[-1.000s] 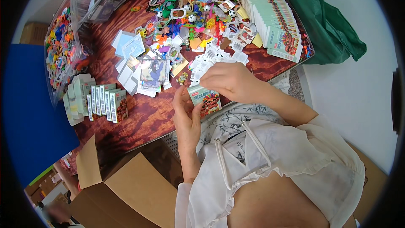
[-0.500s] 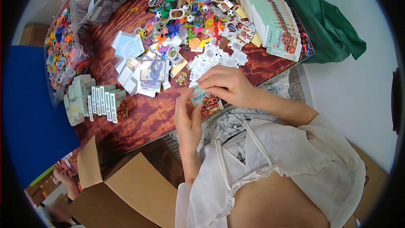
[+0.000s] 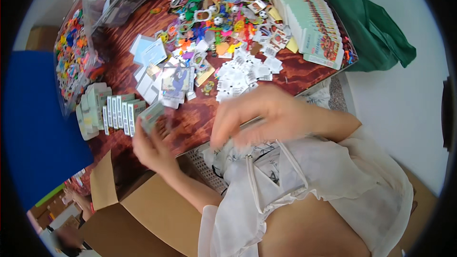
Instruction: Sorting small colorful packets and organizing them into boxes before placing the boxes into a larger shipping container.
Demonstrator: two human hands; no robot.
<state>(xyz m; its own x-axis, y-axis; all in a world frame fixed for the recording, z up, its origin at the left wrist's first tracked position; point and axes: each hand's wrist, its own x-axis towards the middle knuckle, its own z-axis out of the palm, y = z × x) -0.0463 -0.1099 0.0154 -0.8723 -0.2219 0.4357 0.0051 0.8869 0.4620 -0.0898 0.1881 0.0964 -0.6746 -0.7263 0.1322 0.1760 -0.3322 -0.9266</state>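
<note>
Between the fingers of my left hand is a small green printed box, tilted and slightly blurred. It is beside a row of upright small boxes at the left of the table. My right hand is smeared by motion near the table's front edge, and its fingers do not show clearly. Beyond it lies a heap of small white paper slips. Left of the slips, clear-wrapped cards lie in a loose pile. Behind them spreads a heap of small colourful plastic toys.
A long row of flat green cartons stands at the far right, next to a green bag. Clear bags of toys stand at the left. Below the table edge is an open cardboard box. Another person is at lower left.
My left hand has moved left with the small box, away from my right hand, to the row of boxes. My right hand has let go of that box and moved slightly towards me.
</note>
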